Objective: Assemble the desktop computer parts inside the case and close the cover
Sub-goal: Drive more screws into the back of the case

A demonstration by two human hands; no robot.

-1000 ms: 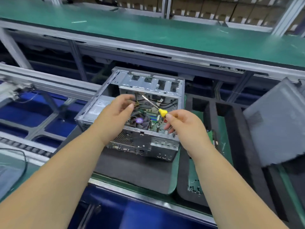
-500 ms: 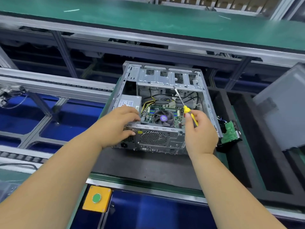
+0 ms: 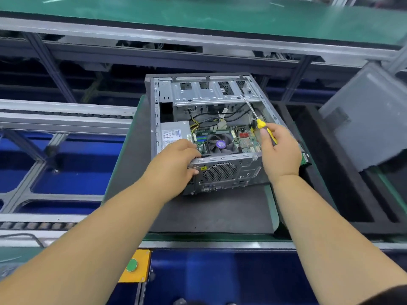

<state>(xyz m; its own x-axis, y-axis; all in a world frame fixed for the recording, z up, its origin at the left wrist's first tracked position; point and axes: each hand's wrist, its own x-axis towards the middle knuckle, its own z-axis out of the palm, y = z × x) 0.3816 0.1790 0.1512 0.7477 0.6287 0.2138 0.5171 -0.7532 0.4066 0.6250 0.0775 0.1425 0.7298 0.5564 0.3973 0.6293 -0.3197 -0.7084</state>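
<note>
An open grey computer case point(image 3: 211, 91) lies on a dark foam mat point(image 3: 211, 214), its back panel toward me. Inside it are a motherboard with a fan point(image 3: 220, 144), a power supply point(image 3: 174, 134) and cables. My left hand point(image 3: 176, 167) grips the case's near left rim, thumb on the back panel. My right hand point(image 3: 278, 150) holds a yellow-handled screwdriver point(image 3: 262, 125), its shaft pointing up and away to the drive cage. The grey side cover point(image 3: 370, 119) leans at the right. A green circuit board point(image 3: 305, 159) peeks out behind my right hand.
The mat lies on a green bench point(image 3: 273, 212), with black foam trays point(image 3: 343, 194) to its right. A yellow box with a green button point(image 3: 132, 265) sits at the bench's front edge. Conveyor rails point(image 3: 66, 119) run at the left, a green shelf point(image 3: 198, 16) above.
The case has turned so its back panel faces me squarely. My left hand moved from inside the case to its near left rim. The screwdriver tip rose toward the drive cage.
</note>
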